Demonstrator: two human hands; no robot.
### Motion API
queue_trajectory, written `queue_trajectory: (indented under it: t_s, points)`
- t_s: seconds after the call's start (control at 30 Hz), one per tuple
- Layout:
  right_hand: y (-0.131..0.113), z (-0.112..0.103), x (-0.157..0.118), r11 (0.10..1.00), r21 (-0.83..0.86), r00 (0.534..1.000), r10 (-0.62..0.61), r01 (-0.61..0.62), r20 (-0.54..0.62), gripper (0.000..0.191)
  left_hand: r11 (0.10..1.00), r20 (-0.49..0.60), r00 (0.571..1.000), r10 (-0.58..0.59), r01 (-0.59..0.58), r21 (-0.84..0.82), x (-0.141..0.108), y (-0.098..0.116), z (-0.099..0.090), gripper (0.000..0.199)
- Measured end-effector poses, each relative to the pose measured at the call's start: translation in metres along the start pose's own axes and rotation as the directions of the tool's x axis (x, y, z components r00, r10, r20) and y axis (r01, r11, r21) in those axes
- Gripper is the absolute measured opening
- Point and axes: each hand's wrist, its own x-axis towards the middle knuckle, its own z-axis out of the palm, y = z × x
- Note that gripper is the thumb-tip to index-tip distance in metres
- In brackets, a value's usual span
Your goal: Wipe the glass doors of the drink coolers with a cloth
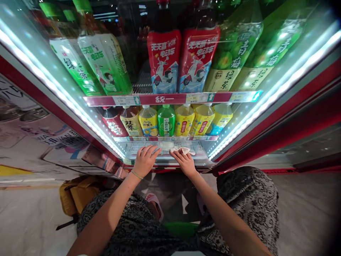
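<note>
The left hand (146, 160) is near the ctr of the frame, a little to the left, at the front part of the bottom shelf (133, 151) of a lit drinks cooler. Its grip is open, w/ fingers spread and pointing up, and I see nothing held in it. There is a thin wristband (137, 175) on this wrist.

The right hand (184, 160), just right of ctr, has its fingers on a white cloth (184, 150), which lies on the same shelf. The grip looks rather flat over the cloth; whether it pinches the cloth or only presses it, I cannot tell. Btwn the hands, slightly above them, is a pale patch (166, 145) (too blurred for me to name it).

Above the hands, a row of seven small bottles stands across the middle of the frame, incl. a green bottle (166, 121) btwn yellow-labelled ones. In the upper part, larger bottles stand behind a red price strip (173, 98): green tea bottles (106, 67) at upper left, red-labelled bottles (163, 60) at upper ctr, other green ones at upper right.

At lower left, a yellow-brown backpack (77, 195) is on the floor (32, 217). A pink slipper (155, 204) shows at lower ctr, btwn the patterned trouser legs (247, 199).
</note>
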Motion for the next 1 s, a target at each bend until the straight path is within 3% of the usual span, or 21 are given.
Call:
queue_trajectory:
  t_s: [0.17,0.23,0.33,0.47,0.63,0.73,0.83,0.9,1.0]
  points:
    - [-0.024,0.007,0.03,0.974,-0.038,0.972,0.219,-0.223,-0.09,0.066,0.994,-0.048,0.994,-0.098,0.095,-0.06,0.002,-0.015,-0.018,0.037]
    - [-0.037,0.013,0.039,0.989,-0.018,0.989,0.143,-0.144,-0.046,0.065,0.993,-0.04,0.994,-0.104,0.102,-0.059,0.001,-0.021,-0.02,0.035]
    - [-0.042,0.017,0.026,0.999,0.005,0.998,-0.039,0.039,0.053,0.066,0.991,-0.039,0.992,-0.123,0.121,-0.055,-0.004,-0.029,-0.019,0.032]
    - [-0.036,0.015,0.003,0.998,-0.011,0.996,0.06,-0.059,0.061,0.073,0.979,-0.047,0.981,-0.191,0.186,-0.089,-0.013,-0.034,-0.017,0.03]
    - [-0.049,0.013,0.053,0.991,0.02,0.986,0.136,-0.135,-0.094,0.067,0.972,-0.039,0.975,-0.217,0.212,-0.099,-0.02,-0.037,-0.019,0.027]
    - [-0.051,0.009,0.076,0.992,0.124,0.998,-0.015,0.022,-0.062,0.06,0.972,-0.059,0.974,-0.218,0.212,-0.1,-0.02,-0.037,-0.021,0.027]
    - [-0.039,0.0,0.065,0.955,0.272,0.991,-0.133,0.122,0.022,0.052,0.966,-0.11,0.965,-0.237,0.222,-0.131,-0.022,-0.038,-0.023,0.028]
    - [-0.03,-0.01,0.052,0.934,0.352,0.994,-0.087,0.059,0.064,0.046,0.954,-0.131,0.959,-0.252,0.223,-0.2,-0.023,-0.038,-0.023,0.029]
    - [-0.026,-0.032,0.045,0.846,0.499,0.982,0.16,-0.19,0.103,0.039,0.926,-0.122,0.973,-0.194,0.141,-0.351,-0.023,-0.03,-0.021,0.031]
